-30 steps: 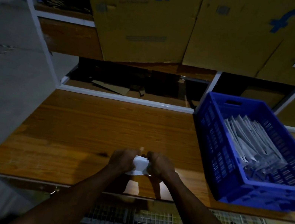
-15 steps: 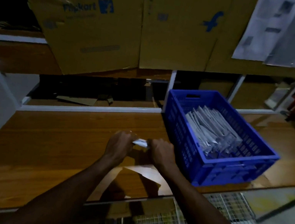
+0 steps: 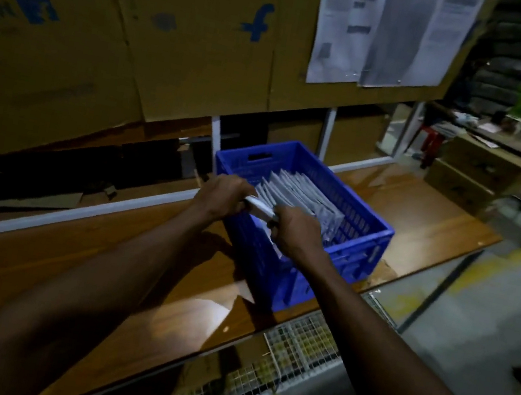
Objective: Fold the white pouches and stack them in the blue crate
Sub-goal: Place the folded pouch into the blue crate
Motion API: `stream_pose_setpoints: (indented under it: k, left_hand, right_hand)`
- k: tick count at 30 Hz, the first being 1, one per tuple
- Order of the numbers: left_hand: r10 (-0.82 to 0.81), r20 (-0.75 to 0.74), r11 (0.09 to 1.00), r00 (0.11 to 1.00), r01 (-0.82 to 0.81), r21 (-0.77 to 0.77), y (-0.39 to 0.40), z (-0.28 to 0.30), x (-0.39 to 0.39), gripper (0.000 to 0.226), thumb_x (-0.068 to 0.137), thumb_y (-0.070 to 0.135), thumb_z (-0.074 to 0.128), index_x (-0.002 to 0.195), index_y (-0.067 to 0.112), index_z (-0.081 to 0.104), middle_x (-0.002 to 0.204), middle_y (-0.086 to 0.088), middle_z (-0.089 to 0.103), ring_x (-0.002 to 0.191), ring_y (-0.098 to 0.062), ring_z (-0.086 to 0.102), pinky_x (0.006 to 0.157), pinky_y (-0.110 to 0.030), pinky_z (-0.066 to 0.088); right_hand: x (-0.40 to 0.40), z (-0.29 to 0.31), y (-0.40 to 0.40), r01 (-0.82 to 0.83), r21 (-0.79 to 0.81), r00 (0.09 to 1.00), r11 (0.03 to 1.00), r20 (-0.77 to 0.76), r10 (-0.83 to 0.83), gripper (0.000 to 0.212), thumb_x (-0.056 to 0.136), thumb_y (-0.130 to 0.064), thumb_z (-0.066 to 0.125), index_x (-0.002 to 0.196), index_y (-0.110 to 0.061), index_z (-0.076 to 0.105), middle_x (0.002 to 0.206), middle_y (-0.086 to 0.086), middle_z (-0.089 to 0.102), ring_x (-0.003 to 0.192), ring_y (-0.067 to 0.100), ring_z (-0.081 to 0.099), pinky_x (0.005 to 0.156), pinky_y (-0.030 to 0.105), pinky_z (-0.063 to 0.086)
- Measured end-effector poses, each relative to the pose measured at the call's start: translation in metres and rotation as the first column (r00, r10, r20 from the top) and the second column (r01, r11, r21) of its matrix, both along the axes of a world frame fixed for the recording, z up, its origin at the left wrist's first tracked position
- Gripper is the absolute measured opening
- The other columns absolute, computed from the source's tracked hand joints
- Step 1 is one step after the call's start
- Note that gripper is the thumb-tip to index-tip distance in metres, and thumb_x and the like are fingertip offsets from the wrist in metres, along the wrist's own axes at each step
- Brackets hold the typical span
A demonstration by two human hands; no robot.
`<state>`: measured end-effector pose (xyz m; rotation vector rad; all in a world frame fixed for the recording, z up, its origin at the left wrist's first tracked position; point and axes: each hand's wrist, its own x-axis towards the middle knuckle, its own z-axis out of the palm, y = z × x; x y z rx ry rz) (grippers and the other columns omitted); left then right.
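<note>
Holding a folded white pouch (image 3: 259, 208) in both hands' (image 3: 223, 196) (image 3: 297, 234) grip over the blue crate (image 3: 361, 245), below a blue "f" box (image 3: 190, 30).

Glossy wooden table (image 3: 420, 224), seemingly plastic crate (image 3: 358, 244)

crate (image 3: 357, 248): blue, slotted walls | pouches (image 3: 304, 194): white-grey | surface (image 3: 68, 268): brown wood grain | cardboard boxes (image 3: 191, 47): tan, blue logo | wire mesh (image 3: 303, 346): white grid
</note>
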<state>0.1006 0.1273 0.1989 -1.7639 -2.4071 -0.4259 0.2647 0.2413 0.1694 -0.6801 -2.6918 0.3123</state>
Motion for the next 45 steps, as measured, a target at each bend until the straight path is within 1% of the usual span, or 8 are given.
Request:
stream_pose_setpoints:
  k: [16,23,30,33,35,38,40,45]
  left_hand:
    - [-0.237,0.052,0.737,0.970,0.214,-0.641,0.157,-0.017,-0.090,0.028,0.075,0.017,0.080,0.100,0.028,0.075,0.091,0.006,0.070,0.083,-0.014,0.064,0.073,-0.029,0.050]
    - [-0.228,0.131,0.557,0.965,0.240,-0.795,0.171,-0.061,-0.121,0.017,0.073,0.011,0.077,0.076,0.026,0.069,0.072,0.016,0.065,0.074,-0.013,0.064,0.075,-0.035,0.057]
    - [-0.158,0.078,0.544,0.984,0.153,-0.825,0.190,-0.099,-0.150,0.053,0.071,0.015,0.084,0.116,0.031,0.061,0.113,0.014,0.054,0.102,-0.016,0.057,0.092,-0.035,0.052]
    - [-0.197,-0.024,0.518,0.980,0.083,-0.851,0.196,-0.112,-0.158,0.029,0.072,0.020,0.080,0.096,0.024,0.064,0.094,0.007,0.061,0.082,-0.016,0.063,0.071,-0.026,0.054]
    - [-0.128,-0.070,0.613,0.989,0.024,-0.790,0.198,-0.134,-0.166,0.016,0.074,0.029,0.074,0.083,0.017,0.069,0.082,-0.003,0.071,0.060,-0.014,0.067,0.054,-0.022,0.053]
    - [-0.262,-0.034,0.471,0.964,0.097,-0.877,0.206,-0.134,-0.166,0.032,0.072,0.024,0.081,0.093,0.018,0.058,0.112,-0.009,0.065,0.088,-0.021,0.066,0.069,-0.026,0.052]
    - [-0.077,0.088,0.450,0.993,0.113,-0.886,0.211,-0.127,-0.155,0.048,0.068,0.020,0.087,0.100,0.019,0.051,0.120,-0.007,0.058,0.104,-0.027,0.060,0.079,-0.032,0.048]
    - [-0.136,0.044,0.468,0.990,0.103,-0.878,0.217,-0.129,-0.157,0.052,0.068,0.021,0.089,0.108,0.014,0.056,0.120,-0.006,0.057,0.108,-0.027,0.060,0.082,-0.034,0.048]
  right_hand:
    - [-0.059,-0.036,0.068,0.146,-0.433,0.987,0.890,0.119,-0.104,0.013,0.078,-0.025,0.070,0.081,-0.014,0.063,0.073,0.005,0.058,0.071,0.027,0.061,0.060,0.028,0.041]
    - [-0.100,-0.067,0.065,0.176,-0.500,0.969,0.848,0.238,-0.061,0.029,0.074,-0.022,0.073,0.063,-0.012,0.048,0.062,0.004,0.051,0.061,0.026,0.054,0.048,0.026,0.031]
    - [-0.126,-0.091,0.074,0.202,-0.522,0.948,0.828,0.317,-0.031,0.038,0.075,-0.014,0.074,0.057,-0.014,0.039,0.061,0.002,0.045,0.063,0.024,0.053,0.044,0.025,0.028]
    - [-0.136,-0.097,0.076,0.218,-0.518,0.936,0.827,0.350,-0.027,0.023,0.075,-0.013,0.072,0.065,-0.009,0.051,0.073,0.010,0.058,0.080,0.033,0.064,0.058,0.028,0.038]
    - [-0.143,-0.102,0.076,0.221,-0.520,0.936,0.825,0.352,-0.029,0.009,0.078,-0.012,0.068,0.080,-0.007,0.061,0.092,0.018,0.065,0.089,0.035,0.065,0.063,0.030,0.039]
    - [-0.152,-0.112,0.076,0.210,-0.487,0.934,0.848,0.356,-0.027,0.025,0.082,-0.013,0.064,0.105,-0.003,0.065,0.110,0.019,0.065,0.102,0.037,0.064,0.073,0.036,0.049]
    - [-0.156,-0.117,0.077,0.192,-0.456,0.936,0.869,0.352,-0.022,0.031,0.084,-0.014,0.065,0.113,-0.003,0.063,0.115,0.020,0.063,0.106,0.037,0.062,0.081,0.038,0.050]
    - [-0.164,-0.125,0.081,0.195,-0.400,0.933,0.895,0.358,-0.043,0.029,0.087,-0.011,0.063,0.115,-0.003,0.063,0.118,0.019,0.062,0.110,0.037,0.061,0.088,0.039,0.050]
